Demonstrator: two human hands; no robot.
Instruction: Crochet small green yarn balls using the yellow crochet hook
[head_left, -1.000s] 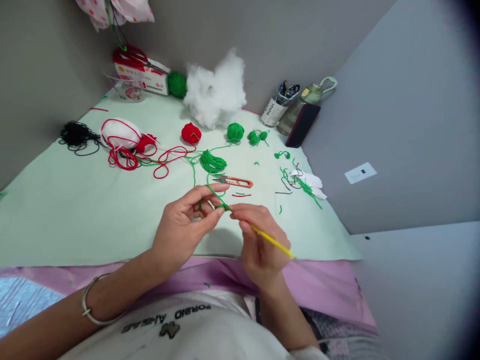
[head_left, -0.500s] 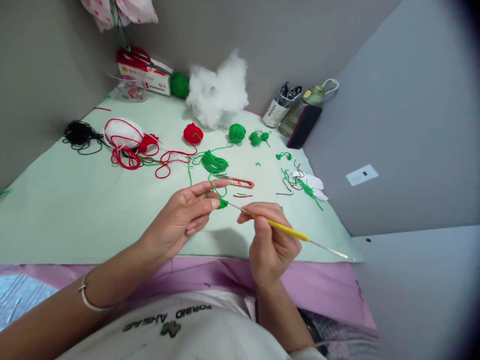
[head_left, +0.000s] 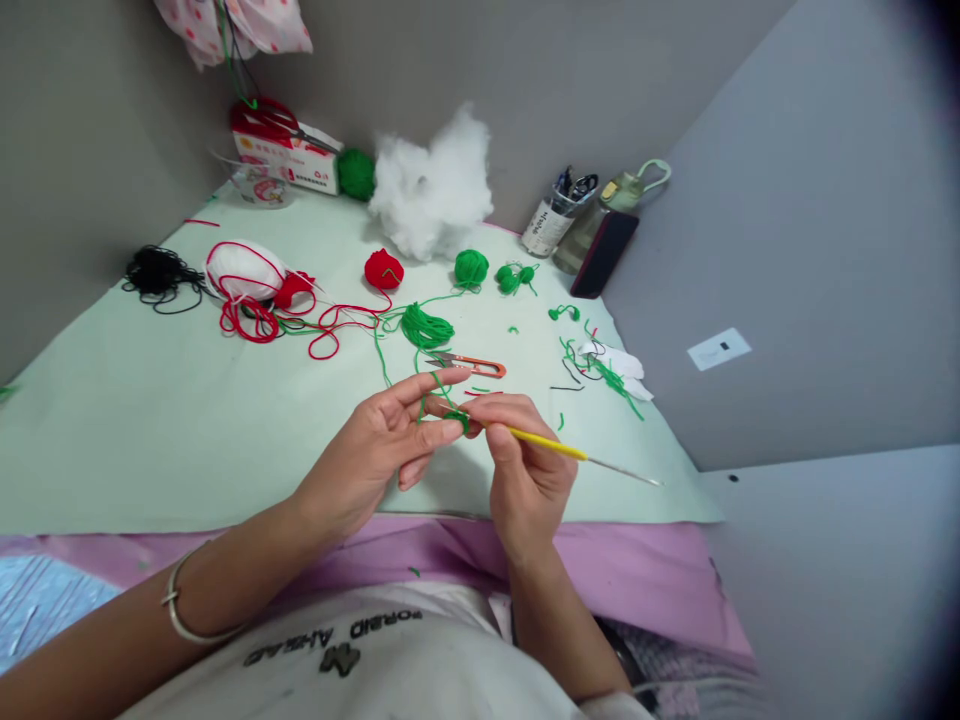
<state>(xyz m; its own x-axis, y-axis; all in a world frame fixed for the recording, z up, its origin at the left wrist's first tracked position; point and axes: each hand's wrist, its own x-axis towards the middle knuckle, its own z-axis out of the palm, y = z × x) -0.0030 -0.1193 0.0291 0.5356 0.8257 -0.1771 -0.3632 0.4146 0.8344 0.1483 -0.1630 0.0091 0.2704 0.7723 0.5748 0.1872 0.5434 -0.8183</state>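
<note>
Between thumb and fingers, my left hand (head_left: 390,430) pinches a small piece of green crochet (head_left: 456,420), its index finger stretched out with green yarn over it. My right hand (head_left: 529,460) grips a crochet hook (head_left: 551,443) with a yellow handle, held like a pen. The hook's working tip meets the green piece, partly hidden by fingers; its other metal end points right. Just beyond my hands lie orange thread snips (head_left: 480,367) and a loose green yarn skein (head_left: 427,326).
Further back are a red yarn ball (head_left: 383,269), a green yarn ball (head_left: 471,268), white stuffing (head_left: 431,185) and a white yarn ball (head_left: 241,270) tangled with red strands. Black yarn (head_left: 157,275) lies left. A pen cup (head_left: 551,222), bottle (head_left: 581,240) and phone (head_left: 604,254) stand right, near yarn scraps (head_left: 615,375).
My right hand has moved left with the crochet hook, closing in on my left hand. My left hand has shifted slightly right and down with the green piece.
</note>
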